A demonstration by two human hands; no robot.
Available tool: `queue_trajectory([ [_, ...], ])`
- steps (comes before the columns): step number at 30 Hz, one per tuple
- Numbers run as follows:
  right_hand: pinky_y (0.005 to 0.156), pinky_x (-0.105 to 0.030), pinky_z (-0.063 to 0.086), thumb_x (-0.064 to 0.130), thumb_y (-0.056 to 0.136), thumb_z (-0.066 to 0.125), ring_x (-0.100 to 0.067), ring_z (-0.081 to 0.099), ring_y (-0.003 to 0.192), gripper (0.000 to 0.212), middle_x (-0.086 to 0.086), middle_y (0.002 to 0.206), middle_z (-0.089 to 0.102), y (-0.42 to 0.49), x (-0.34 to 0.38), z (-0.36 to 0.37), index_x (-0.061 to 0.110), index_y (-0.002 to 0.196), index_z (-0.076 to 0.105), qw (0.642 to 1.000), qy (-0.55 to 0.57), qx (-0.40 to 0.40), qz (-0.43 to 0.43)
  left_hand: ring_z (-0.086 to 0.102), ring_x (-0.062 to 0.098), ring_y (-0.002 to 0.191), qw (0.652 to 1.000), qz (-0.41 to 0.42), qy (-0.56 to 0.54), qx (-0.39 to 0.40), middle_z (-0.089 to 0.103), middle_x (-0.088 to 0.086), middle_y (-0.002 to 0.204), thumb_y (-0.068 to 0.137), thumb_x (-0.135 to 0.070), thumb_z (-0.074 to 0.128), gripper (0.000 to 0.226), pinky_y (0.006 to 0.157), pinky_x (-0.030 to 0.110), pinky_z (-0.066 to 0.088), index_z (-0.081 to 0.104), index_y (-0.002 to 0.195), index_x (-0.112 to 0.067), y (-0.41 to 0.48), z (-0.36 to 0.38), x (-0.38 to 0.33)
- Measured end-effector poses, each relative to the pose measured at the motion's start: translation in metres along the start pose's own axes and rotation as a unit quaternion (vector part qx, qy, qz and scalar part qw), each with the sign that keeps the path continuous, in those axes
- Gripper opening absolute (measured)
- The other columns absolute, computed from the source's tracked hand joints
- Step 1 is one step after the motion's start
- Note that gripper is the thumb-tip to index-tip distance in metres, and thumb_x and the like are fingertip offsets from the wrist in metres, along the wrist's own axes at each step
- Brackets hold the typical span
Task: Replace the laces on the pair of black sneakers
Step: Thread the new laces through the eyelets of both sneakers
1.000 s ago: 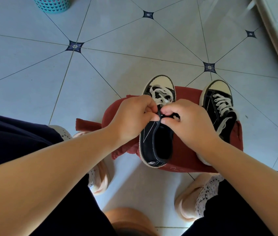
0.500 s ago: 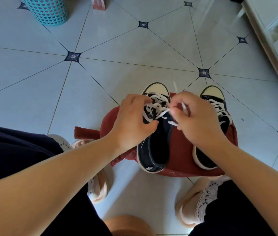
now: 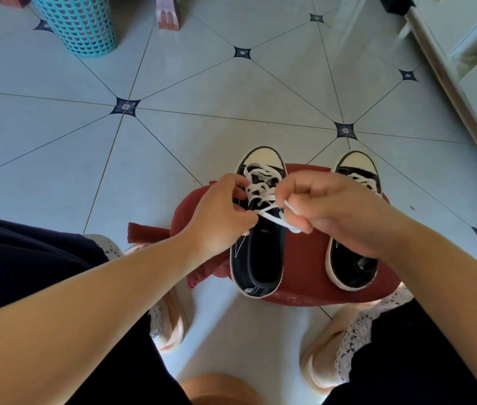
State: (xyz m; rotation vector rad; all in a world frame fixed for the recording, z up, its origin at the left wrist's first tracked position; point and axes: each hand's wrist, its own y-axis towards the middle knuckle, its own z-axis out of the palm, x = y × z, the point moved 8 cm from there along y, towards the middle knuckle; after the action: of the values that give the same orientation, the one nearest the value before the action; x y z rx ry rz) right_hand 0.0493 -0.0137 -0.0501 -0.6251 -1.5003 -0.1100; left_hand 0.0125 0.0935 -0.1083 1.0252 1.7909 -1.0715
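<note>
A white lace [image 3: 272,219] is being pinched on one side by the curled fingertips [image 3: 247,222] of the left hand [image 3: 219,217] and on the other inside the closed fingers of the right hand [image 3: 333,211]. It is being drawn taut between them, crosswise to the long axis of the black sneaker [image 3: 257,258] below. That sneaker is being supported toe-away on the left part of the red cushion [image 3: 304,258], about equally near both hands; the second sneaker [image 3: 351,261], on the cushion's right part, is being partly screened by the right hand.
</note>
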Motion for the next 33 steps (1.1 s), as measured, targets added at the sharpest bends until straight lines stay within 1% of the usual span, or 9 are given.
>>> queue_trajectory([
  [6,0.08,-0.009,0.044,0.021,0.084,0.057,0.008,0.057,0.09,0.024,0.022,0.098,0.062,0.0,-0.008,0.021,0.039,0.095,0.068,0.925,-0.376,0.057,0.019,0.059,0.016,0.074,0.995,-0.067,-0.065,0.021,0.054,-0.003,0.103,0.077,0.004,0.056,0.038,0.074,0.03,0.051,0.054,0.103,-0.024,0.007,-0.004,0.007],
  [10,0.077,-0.008,0.046,0.018,0.085,0.056,0.008,0.061,0.076,0.025,0.026,0.075,0.065,-0.003,0.008,-0.012,0.039,0.089,0.069,0.939,-0.338,-0.061,0.037,0.059,0.011,0.083,0.991,-0.08,-0.102,-0.012,0.06,-0.003,0.1,0.082,0.005,0.05,0.031,0.073,0.022,0.049,0.062,0.091,-0.022,0.016,-0.015,0.006],
  [12,0.083,-0.024,0.053,0.021,0.086,0.056,-0.004,0.066,0.078,0.02,0.015,0.079,0.07,-0.001,0.004,-0.032,0.037,0.086,0.068,0.949,-0.284,-0.128,0.046,0.058,0.006,0.081,0.992,-0.072,-0.099,-0.043,0.061,-0.004,0.093,0.085,0.001,0.051,0.026,0.067,0.015,0.051,0.062,0.089,-0.021,0.023,-0.023,0.005],
  [14,0.083,-0.034,0.055,0.019,0.088,0.055,-0.01,0.067,0.082,0.019,0.006,0.083,0.07,0.006,-0.007,-0.048,0.035,0.086,0.066,0.946,-0.259,-0.184,0.058,0.059,0.008,0.08,0.992,-0.064,-0.089,-0.066,0.062,-0.003,0.092,0.086,-0.002,0.051,0.022,0.071,0.019,0.053,0.062,0.099,-0.017,0.031,-0.029,0.004],
  [18,0.084,-0.032,0.054,0.014,0.092,0.05,-0.012,0.065,0.089,0.02,0.006,0.09,0.064,0.025,-0.034,-0.07,0.026,0.103,0.062,0.938,-0.2,-0.269,0.085,0.063,0.016,0.091,0.995,-0.064,-0.035,-0.067,0.063,-0.006,0.099,0.089,-0.01,0.052,0.031,0.091,0.035,0.051,0.057,0.118,-0.019,0.045,-0.025,0.005],
  [21,0.075,-0.023,0.053,0.013,0.092,0.052,-0.012,0.063,0.086,0.02,0.004,0.093,0.062,0.04,-0.05,-0.072,0.019,0.109,0.061,0.945,-0.119,-0.282,0.115,0.061,0.017,0.1,0.995,-0.076,-0.041,-0.055,0.062,-0.001,0.111,0.091,-0.014,0.053,0.03,0.09,0.035,0.052,0.056,0.12,-0.019,0.053,-0.015,0.008],
  [24,0.081,-0.026,0.049,0.021,0.088,0.06,-0.011,0.059,0.085,0.011,0.007,0.085,0.061,0.053,-0.05,-0.072,0.021,0.098,0.064,0.937,-0.178,-0.284,0.098,0.062,0.018,0.094,0.99,-0.092,-0.087,-0.061,0.063,0.001,0.099,0.09,-0.011,0.055,0.019,0.078,0.028,0.055,0.06,0.107,-0.018,0.057,-0.009,0.011],
  [28,0.067,-0.019,0.037,0.022,0.084,0.066,-0.005,0.048,0.071,0.006,0.01,0.075,0.054,0.062,-0.049,-0.072,0.02,0.088,0.063,0.933,-0.215,-0.274,0.087,0.058,0.015,0.079,0.993,-0.06,-0.048,-0.085,0.057,-0.007,0.087,0.084,-0.008,0.063,0.02,0.078,0.033,0.053,0.058,0.094,-0.024,0.06,-0.012,0.007],
  [33,0.075,-0.03,0.05,0.012,0.088,0.059,-0.017,0.061,0.079,0.014,-0.001,0.083,0.065,0.058,-0.057,-0.079,0.021,0.08,0.055,0.943,-0.103,-0.298,0.101,0.054,0.011,0.071,0.997,-0.015,0.037,-0.063,0.053,-0.01,0.081,0.079,-0.003,0.066,0.028,0.067,0.016,0.044,0.05,0.091,-0.024,0.064,-0.01,0.0],
])
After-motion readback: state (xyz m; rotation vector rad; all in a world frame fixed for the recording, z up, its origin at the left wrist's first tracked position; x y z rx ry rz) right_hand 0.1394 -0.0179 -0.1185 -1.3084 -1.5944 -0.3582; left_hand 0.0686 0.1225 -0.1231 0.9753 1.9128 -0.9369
